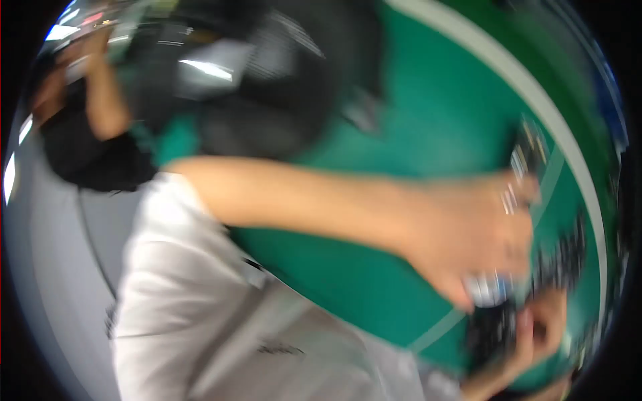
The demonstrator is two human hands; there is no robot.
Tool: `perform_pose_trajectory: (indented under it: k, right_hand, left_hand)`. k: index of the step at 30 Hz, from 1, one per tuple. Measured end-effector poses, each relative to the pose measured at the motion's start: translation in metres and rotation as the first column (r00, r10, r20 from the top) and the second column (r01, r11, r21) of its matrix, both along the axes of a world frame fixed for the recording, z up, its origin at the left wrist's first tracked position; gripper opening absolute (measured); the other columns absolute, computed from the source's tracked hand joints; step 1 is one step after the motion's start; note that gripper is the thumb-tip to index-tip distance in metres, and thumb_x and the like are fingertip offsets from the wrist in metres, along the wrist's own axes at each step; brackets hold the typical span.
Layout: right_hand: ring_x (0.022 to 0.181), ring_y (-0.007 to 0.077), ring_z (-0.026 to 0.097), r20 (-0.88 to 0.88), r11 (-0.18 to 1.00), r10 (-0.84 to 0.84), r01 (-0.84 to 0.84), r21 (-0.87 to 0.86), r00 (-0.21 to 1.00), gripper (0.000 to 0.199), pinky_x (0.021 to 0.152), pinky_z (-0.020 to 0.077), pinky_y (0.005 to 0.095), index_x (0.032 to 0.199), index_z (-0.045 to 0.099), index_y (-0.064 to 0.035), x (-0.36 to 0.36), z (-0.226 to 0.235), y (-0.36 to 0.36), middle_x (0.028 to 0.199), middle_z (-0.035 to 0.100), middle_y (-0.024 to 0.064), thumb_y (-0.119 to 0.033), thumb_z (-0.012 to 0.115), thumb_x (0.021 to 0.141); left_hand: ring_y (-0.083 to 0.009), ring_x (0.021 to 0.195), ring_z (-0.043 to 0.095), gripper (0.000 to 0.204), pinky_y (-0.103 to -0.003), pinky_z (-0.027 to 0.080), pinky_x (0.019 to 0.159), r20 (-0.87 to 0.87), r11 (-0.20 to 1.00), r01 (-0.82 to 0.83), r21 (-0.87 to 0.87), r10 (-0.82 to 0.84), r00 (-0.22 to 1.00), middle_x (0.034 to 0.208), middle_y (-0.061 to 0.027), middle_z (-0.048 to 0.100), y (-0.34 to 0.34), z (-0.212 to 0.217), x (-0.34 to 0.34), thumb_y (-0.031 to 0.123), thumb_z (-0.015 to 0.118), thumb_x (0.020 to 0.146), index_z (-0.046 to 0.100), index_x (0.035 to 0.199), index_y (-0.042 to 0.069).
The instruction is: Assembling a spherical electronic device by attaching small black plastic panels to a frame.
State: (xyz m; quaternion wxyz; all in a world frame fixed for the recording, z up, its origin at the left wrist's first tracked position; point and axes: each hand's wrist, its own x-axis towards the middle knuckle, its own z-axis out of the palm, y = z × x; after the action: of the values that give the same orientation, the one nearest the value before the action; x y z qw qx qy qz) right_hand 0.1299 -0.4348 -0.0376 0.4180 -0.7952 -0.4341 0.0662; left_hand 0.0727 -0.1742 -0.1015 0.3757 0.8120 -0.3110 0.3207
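Observation:
Motion blur smears the whole head view. My left forearm reaches across from a pale sleeve, and my left hand (468, 230) is closed, fingers curled. A shiny silver-and-blue piece (488, 291) shows by its thumb, and a dark object with metallic glints (525, 154) sticks out past its fingers; what it grips I cannot make out. Below it at the lower right, my right hand (545, 324) has curled fingers against a dark, knobbly object (491, 331). A black, rough-textured strip (565, 257) extends beyond that hand. Its exact kind is too blurred to tell.
Beneath the hands spreads a green floor (428, 120) with a white curved line (528, 80). A large black, partly shiny bulk (267, 80) stands at the upper left. Another person's bare arm and black sleeve (100, 147) appear at the far left, beside a grey surface (53, 267).

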Motion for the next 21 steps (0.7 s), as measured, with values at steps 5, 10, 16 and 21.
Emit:
perform_pose_trajectory:
  k: [5, 10, 16, 21]
  right_hand:
    - [0.066, 0.0178, 0.046, -0.205, 0.985, 0.105, -0.073, 0.157, 0.973, 0.018, 0.065, 0.0384, 0.0305, 0.076, 0.067, -0.0001, -0.019, 0.007, 0.048, 0.074, 0.060, 0.0084, -0.011, 0.075, 0.063]
    - [0.062, 0.0150, 0.044, -0.177, 0.995, 0.054, -0.038, 0.091, 0.983, 0.016, 0.061, 0.0364, 0.0252, 0.075, 0.068, 0.0004, -0.036, -0.004, 0.057, 0.072, 0.059, 0.0070, -0.007, 0.074, 0.062]
    - [0.062, 0.0144, 0.044, -0.068, 0.991, 0.050, -0.041, 0.131, 0.996, 0.015, 0.060, 0.0370, 0.0240, 0.080, 0.066, 0.0001, -0.033, -0.004, 0.061, 0.073, 0.058, 0.0056, -0.002, 0.074, 0.067]
    - [0.067, 0.0159, 0.046, -0.101, 0.997, 0.060, -0.054, 0.063, 0.993, 0.017, 0.067, 0.0413, 0.0265, 0.079, 0.059, -0.0023, -0.032, 0.002, 0.060, 0.077, 0.058, 0.0046, -0.004, 0.074, 0.072]
  left_hand:
    - [-0.0230, 0.090, 0.062, 0.047, -0.049, 0.034, 0.109, -0.158, 0.991, 0.108, -0.083, -0.120, 0.980, 0.096, -0.0055, 0.066, 0.014, 0.014, -0.013, 0.034, 0.083, 0.063, 0.069, 0.101, 0.011]
    - [-0.0238, 0.092, 0.062, 0.046, -0.048, 0.034, 0.110, -0.393, 0.987, 0.103, -0.127, -0.145, 0.908, 0.097, -0.0064, 0.066, 0.005, 0.010, -0.017, 0.034, 0.082, 0.064, 0.069, 0.100, 0.010]
    - [-0.0246, 0.093, 0.061, 0.045, -0.048, 0.033, 0.110, -0.317, 0.981, 0.134, -0.143, -0.174, 0.932, 0.096, -0.0070, 0.067, 0.008, 0.012, -0.011, 0.036, 0.080, 0.065, 0.068, 0.100, 0.009]
    - [-0.0254, 0.092, 0.061, 0.044, -0.047, 0.033, 0.110, -0.159, 0.997, 0.051, 0.049, -0.043, 0.986, 0.096, -0.0075, 0.067, 0.012, 0.022, -0.008, 0.037, 0.078, 0.067, 0.068, 0.098, 0.008]
